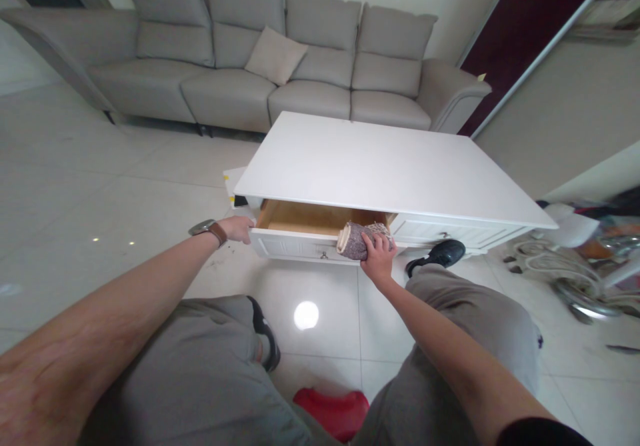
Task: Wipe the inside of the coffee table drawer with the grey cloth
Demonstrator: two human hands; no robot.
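Note:
A white coffee table (380, 166) stands in front of me with its left drawer (300, 218) pulled open, showing a bare wooden inside. My left hand (239, 228), with a watch on the wrist, grips the left corner of the drawer front. My right hand (379, 254) is closed on a rolled grey-and-beige cloth bundle (356, 239), held over the drawer's front edge at its right end.
A grey sectional sofa (260, 59) with a cushion lines the far wall. My knees and black shoes are below the table front. A red object (333, 411) lies on the tiled floor between my legs. Cables and clutter (575, 266) sit at the right.

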